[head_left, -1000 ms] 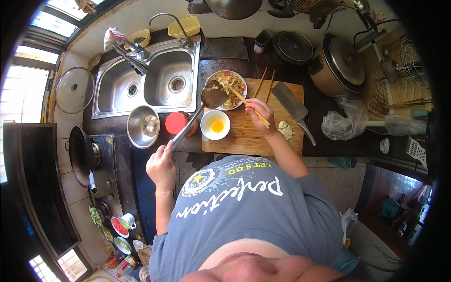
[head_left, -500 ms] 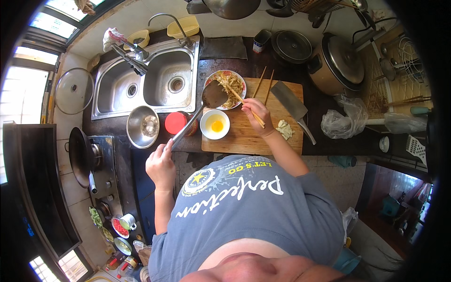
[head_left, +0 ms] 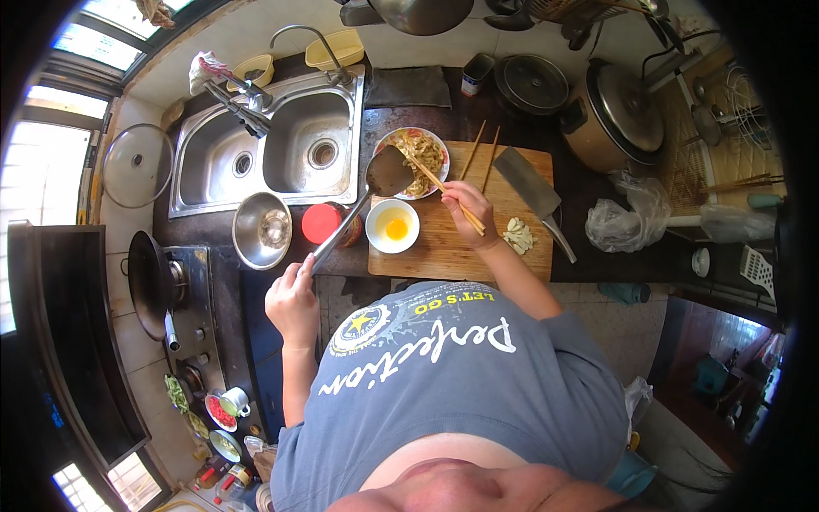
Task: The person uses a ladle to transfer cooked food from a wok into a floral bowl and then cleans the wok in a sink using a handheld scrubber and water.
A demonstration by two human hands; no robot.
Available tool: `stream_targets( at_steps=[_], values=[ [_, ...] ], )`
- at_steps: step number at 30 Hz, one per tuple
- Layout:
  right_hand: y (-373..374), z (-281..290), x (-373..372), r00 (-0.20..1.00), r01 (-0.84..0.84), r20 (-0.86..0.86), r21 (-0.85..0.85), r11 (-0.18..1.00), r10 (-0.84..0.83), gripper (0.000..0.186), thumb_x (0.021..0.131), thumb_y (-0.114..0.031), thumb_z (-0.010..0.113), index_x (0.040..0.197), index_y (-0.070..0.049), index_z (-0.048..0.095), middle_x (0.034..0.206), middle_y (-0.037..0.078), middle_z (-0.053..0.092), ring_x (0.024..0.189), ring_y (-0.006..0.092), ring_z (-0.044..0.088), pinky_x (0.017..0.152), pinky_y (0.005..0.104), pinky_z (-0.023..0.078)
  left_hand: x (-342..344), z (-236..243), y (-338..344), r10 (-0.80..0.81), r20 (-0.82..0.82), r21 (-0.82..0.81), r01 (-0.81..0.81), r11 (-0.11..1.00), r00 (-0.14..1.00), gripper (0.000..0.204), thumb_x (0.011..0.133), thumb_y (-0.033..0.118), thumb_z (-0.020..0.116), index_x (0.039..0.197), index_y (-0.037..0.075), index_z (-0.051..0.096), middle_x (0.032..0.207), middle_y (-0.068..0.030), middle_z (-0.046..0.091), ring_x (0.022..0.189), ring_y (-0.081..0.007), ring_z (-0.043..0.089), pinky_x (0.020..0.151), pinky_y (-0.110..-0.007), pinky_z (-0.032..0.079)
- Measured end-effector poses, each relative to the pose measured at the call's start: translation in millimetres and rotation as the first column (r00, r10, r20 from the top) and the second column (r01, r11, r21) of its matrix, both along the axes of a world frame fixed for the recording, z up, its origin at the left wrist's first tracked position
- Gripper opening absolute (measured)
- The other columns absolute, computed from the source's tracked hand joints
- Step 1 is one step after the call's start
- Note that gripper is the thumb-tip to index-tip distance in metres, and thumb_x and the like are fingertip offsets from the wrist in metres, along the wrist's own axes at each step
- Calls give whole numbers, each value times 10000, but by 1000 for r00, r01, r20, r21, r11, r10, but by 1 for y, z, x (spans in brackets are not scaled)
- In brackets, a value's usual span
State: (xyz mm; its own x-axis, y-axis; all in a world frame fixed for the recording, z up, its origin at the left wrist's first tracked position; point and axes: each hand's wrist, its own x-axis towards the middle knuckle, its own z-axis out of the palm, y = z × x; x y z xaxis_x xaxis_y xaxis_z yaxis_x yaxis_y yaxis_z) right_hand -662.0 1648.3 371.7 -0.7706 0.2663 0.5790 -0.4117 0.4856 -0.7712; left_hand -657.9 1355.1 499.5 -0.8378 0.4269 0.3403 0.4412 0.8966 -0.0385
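My left hand (head_left: 293, 293) is closed round the long handle of a metal wok spatula (head_left: 390, 173), whose broad head is over the left side of a plate (head_left: 443, 175) of cooked, shredded food (head_left: 431, 154). With my right hand (head_left: 469, 210) I grip a pair of wooden chopsticks (head_left: 431, 176); their tips reach to the food beside the spatula head. Just in front of the plate, a white bowl (head_left: 375, 235) holds a raw egg with its yellow yolk. All this is on or by a wooden cutting board (head_left: 444, 247).
On the board lie a cleaver (head_left: 527, 183), two more chopsticks (head_left: 482, 158) and chopped pale pieces (head_left: 518, 235). Left of the bowl stand a red-lidded jar (head_left: 321, 224) and a steel bowl (head_left: 262, 230). Beyond are a double sink (head_left: 357, 154), a wok (head_left: 152, 286) on the stove, and a large pot (head_left: 597, 128).
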Motion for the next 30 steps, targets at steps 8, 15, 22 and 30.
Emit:
stream_targets(
  at_steps=[8, 15, 22, 30],
  values=[
    [-1, 2, 6, 1000, -10, 11, 12, 1000, 10, 86, 753, -54, 593, 787, 9, 547, 864, 140, 570, 791, 277, 555, 701, 320, 459, 2, 3, -1, 19, 6, -11, -19, 1000, 1000, 341, 656, 24, 582, 966, 163, 611, 827, -13, 586, 639, -198, 549, 562, -310, 426],
    [0, 1, 2, 999, -30, -22, 30, 999, 31, 82, 744, -39, 596, 790, 8, 547, 846, 135, 570, 781, 274, 557, 692, 320, 462, 1, 3, -1, 15, 14, 5, -15, 1000, 1000, 341, 657, 16, 579, 965, 160, 611, 825, -11, 584, 631, -197, 547, 558, -304, 427],
    [-2, 9, 2, 994, -102, -41, 83, 991, 106, 80, 740, -38, 600, 788, 9, 557, 855, 135, 573, 781, 274, 559, 688, 315, 464, 0, 1, -2, 17, 5, 14, -17, 1000, 1000, 339, 651, 19, 587, 957, 161, 616, 826, -14, 584, 632, -197, 546, 560, -306, 428],
    [8, 21, 9, 991, 136, -1, -86, 987, -137, 84, 769, -71, 593, 783, 8, 569, 878, 123, 593, 775, 235, 578, 676, 286, 469, -10, -37, -31, -67, 690, 591, -507, 628, 721, 452, 689, 11, 600, 1129, 90, 540, 760, 6, 596, 597, -82, 528, 487, -219, 395]
  ],
)
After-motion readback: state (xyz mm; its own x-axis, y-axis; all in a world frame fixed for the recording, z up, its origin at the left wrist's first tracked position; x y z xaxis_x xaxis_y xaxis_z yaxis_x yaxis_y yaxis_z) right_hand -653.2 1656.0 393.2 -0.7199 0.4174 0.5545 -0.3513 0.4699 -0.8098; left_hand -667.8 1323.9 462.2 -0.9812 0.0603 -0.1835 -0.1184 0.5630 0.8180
